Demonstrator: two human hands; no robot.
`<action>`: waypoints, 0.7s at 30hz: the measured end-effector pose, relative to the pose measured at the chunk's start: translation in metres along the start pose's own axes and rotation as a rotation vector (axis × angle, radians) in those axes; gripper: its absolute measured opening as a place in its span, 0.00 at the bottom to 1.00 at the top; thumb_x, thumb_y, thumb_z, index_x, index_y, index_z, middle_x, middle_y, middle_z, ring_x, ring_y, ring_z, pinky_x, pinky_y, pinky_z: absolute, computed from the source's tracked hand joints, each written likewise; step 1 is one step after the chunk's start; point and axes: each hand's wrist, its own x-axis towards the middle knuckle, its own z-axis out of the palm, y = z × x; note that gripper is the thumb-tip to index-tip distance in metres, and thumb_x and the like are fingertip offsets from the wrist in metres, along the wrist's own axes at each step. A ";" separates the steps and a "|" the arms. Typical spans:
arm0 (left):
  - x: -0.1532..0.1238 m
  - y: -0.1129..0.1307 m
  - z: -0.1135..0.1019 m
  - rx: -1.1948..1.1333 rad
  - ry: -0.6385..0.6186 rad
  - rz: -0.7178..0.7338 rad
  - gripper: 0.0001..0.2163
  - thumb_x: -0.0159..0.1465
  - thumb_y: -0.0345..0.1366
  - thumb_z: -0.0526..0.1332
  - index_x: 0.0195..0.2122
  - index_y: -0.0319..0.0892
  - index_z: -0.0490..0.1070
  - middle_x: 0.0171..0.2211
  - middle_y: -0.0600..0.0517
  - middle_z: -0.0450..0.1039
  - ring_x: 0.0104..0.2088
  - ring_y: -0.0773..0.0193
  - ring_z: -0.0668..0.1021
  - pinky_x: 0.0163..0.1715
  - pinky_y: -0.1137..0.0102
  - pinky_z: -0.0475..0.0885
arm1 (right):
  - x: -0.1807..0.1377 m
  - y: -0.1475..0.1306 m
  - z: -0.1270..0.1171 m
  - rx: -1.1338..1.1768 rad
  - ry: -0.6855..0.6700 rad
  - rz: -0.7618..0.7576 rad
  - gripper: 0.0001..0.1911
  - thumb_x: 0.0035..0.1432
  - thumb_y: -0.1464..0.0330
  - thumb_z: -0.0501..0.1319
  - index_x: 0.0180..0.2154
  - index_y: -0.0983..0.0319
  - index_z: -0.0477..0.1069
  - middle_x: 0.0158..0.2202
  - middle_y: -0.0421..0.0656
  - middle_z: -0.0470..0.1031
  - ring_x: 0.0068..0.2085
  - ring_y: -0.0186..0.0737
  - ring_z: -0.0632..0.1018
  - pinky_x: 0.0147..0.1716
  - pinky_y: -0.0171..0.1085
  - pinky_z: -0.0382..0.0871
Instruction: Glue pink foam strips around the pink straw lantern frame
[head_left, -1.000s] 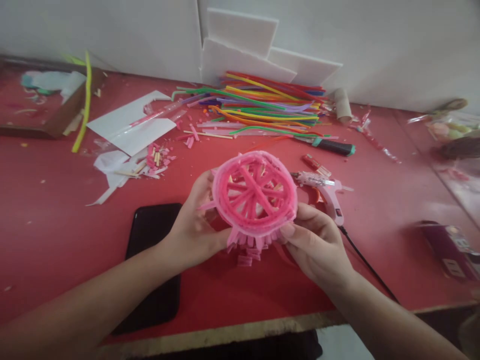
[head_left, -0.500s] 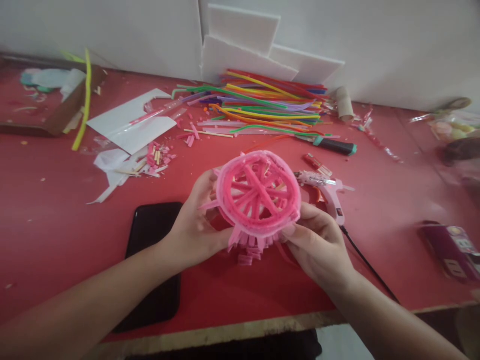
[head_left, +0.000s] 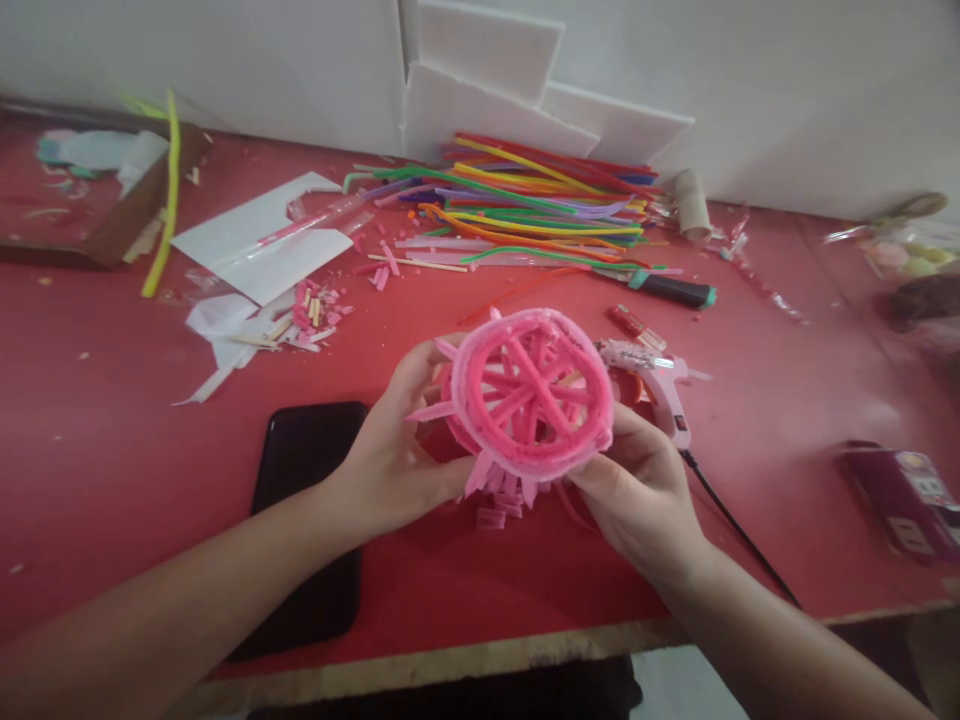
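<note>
A pink wheel-shaped craft piece [head_left: 534,393], with a thick rim, crossing spokes and pointed tabs sticking out on the left, is held above the table between both hands. My left hand [head_left: 409,440] grips its left side, the thumb near the lower tabs and the fingers partly hidden behind it. On the right, my right hand [head_left: 637,480] pinches the lower right of the rim with thumb and fingers. Small pink strips [head_left: 493,517] lie just under the piece. A pink glue gun [head_left: 664,385] lies right beside my right hand.
A black phone [head_left: 307,540] lies under my left forearm. Colourful pipe cleaners [head_left: 540,205], a utility knife [head_left: 671,290] and a cardboard tube [head_left: 691,205] are at the back. Pink scraps [head_left: 319,312] and white paper [head_left: 262,245] lie left. A purple box [head_left: 900,500] sits right.
The pink wheel-shaped piece has shifted slightly right and down and turned a little in my hands. Both hands keep their hold on it.
</note>
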 end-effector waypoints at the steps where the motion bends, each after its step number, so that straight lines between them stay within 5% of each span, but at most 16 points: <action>1: 0.000 0.000 0.000 -0.004 -0.003 0.008 0.39 0.47 0.23 0.78 0.58 0.43 0.65 0.58 0.41 0.72 0.54 0.46 0.81 0.52 0.52 0.81 | 0.000 0.000 0.000 -0.005 0.006 -0.001 0.12 0.54 0.58 0.74 0.30 0.55 0.75 0.27 0.38 0.73 0.28 0.34 0.72 0.27 0.35 0.69; 21: 0.000 0.000 -0.001 0.025 -0.012 0.027 0.38 0.48 0.25 0.78 0.59 0.42 0.67 0.60 0.39 0.71 0.55 0.46 0.81 0.53 0.51 0.81 | 0.000 -0.003 0.001 -0.014 -0.004 -0.027 0.09 0.55 0.61 0.74 0.32 0.55 0.76 0.28 0.38 0.75 0.29 0.34 0.74 0.29 0.34 0.73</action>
